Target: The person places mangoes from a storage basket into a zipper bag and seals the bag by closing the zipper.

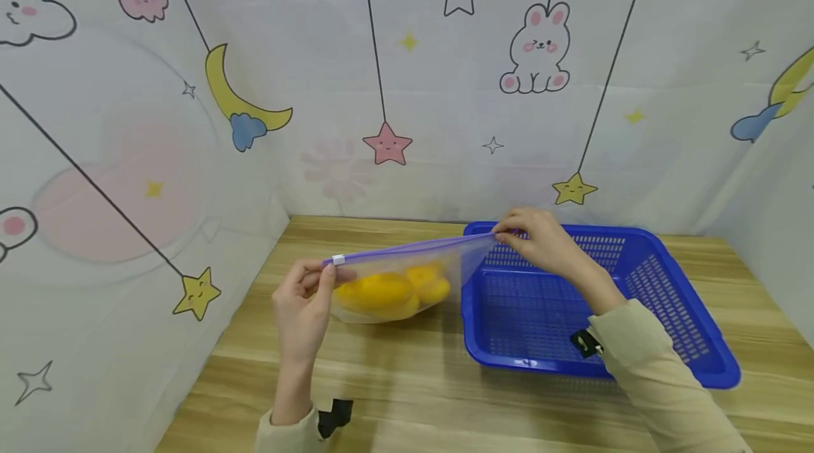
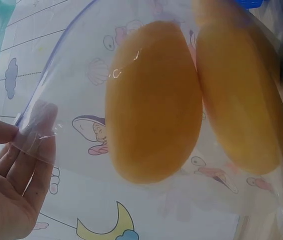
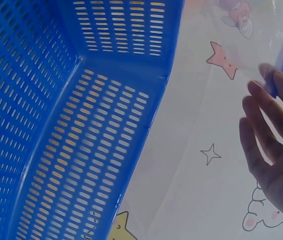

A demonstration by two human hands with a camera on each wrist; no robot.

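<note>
A clear zip bag with a purple zip strip holds several yellow mango-like fruits, which sag towards its bottom. My left hand pinches the bag's left top corner, right beside the white slider. At the opposite end of the strip, my right hand pinches the right corner between thumb and fingertips, higher up and over the rim of the blue basket. The strip is stretched straight between both hands, and its two edges lie close together along the top.
To the right, a blue perforated plastic basket stands on the wood-grain table. A white cloth wall printed with stars and rabbits rises behind the table and along its left side.
</note>
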